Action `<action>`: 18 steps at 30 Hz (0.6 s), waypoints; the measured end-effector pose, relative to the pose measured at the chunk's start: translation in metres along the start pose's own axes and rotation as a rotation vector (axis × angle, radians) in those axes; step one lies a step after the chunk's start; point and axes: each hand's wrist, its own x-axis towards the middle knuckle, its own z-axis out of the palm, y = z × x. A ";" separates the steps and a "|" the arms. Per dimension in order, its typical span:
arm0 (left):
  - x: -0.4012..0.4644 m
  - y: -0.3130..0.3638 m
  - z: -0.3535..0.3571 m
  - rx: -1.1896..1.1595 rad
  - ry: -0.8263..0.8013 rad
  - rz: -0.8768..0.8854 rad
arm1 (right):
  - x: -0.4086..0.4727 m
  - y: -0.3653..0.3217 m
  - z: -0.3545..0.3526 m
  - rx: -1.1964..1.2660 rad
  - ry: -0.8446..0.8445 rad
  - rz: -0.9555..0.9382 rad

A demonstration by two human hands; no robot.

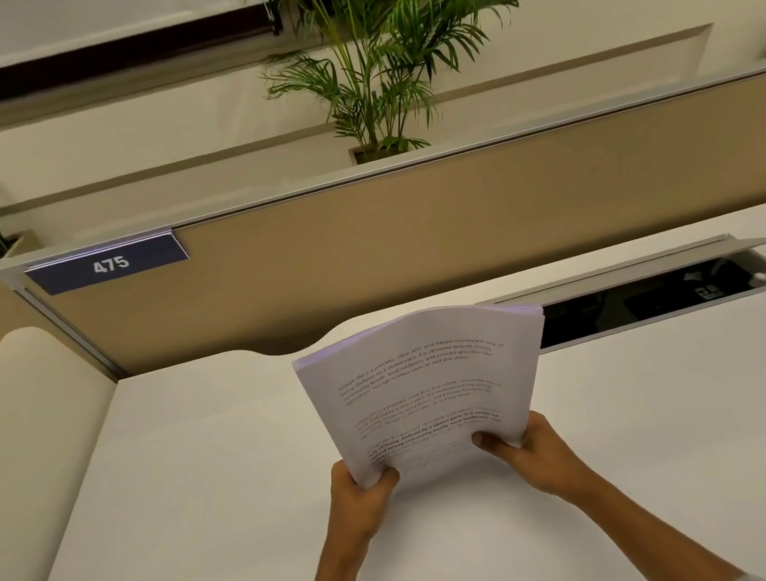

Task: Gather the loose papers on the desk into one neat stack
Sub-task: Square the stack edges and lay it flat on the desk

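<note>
Papers stacked, both hands' grip (lifted)

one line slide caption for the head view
Both hands, left hand and right hand, hold a gathered stack of papers above the white desk.

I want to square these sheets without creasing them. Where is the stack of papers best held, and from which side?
Hold the stack of papers by its two long side edges, about midway up, one hand from each side. The left hand and right hand now pinch only the bottom corners, so the unsupported top bows over; a higher grip would probably steady it for tapping on the desk.
</note>
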 end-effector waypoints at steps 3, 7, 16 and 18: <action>-0.002 -0.018 -0.002 0.047 0.026 -0.097 | -0.002 0.011 0.000 -0.012 0.020 0.022; 0.000 -0.026 -0.004 0.096 0.007 -0.117 | 0.000 0.018 0.002 -0.021 0.045 0.066; 0.024 -0.009 -0.018 0.038 -0.108 -0.352 | 0.024 0.007 -0.004 0.004 -0.119 0.238; 0.030 -0.006 -0.017 0.036 -0.126 -0.417 | 0.031 0.007 -0.006 0.025 -0.147 0.305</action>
